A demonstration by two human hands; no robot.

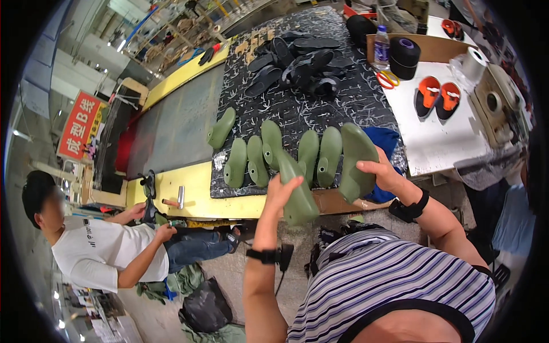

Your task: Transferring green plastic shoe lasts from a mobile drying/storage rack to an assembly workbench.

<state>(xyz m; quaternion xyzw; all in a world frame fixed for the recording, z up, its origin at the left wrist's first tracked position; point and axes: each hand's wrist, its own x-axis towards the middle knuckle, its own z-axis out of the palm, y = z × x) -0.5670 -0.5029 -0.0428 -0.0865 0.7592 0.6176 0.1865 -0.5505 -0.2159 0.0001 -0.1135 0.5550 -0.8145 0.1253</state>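
Note:
My left hand (279, 193) is closed around a green shoe last (299, 206), which is tilted over the table's front edge. Farther right, my right hand (382, 171) grips a second, larger-looking green last (355, 150) by its right side, thumb on top. Beyond and between my hands, several more green lasts lie in a loose row on the dark patterned tabletop (366, 103), among them one last (235, 163) at the left and another last (330, 157) near the right-hand one. A lone last (222, 128) sits farther back. My fingers under both held lasts are mostly hidden.
Black sandals and shoe parts (303, 63) are heaped at the back. To the right, a white table (423, 137) bears orange-and-black shoes (437, 97), scissors (388, 79) and a bottle (381, 48). A co-worker (103, 246) handles a sandal at left, near a hammer (181, 197).

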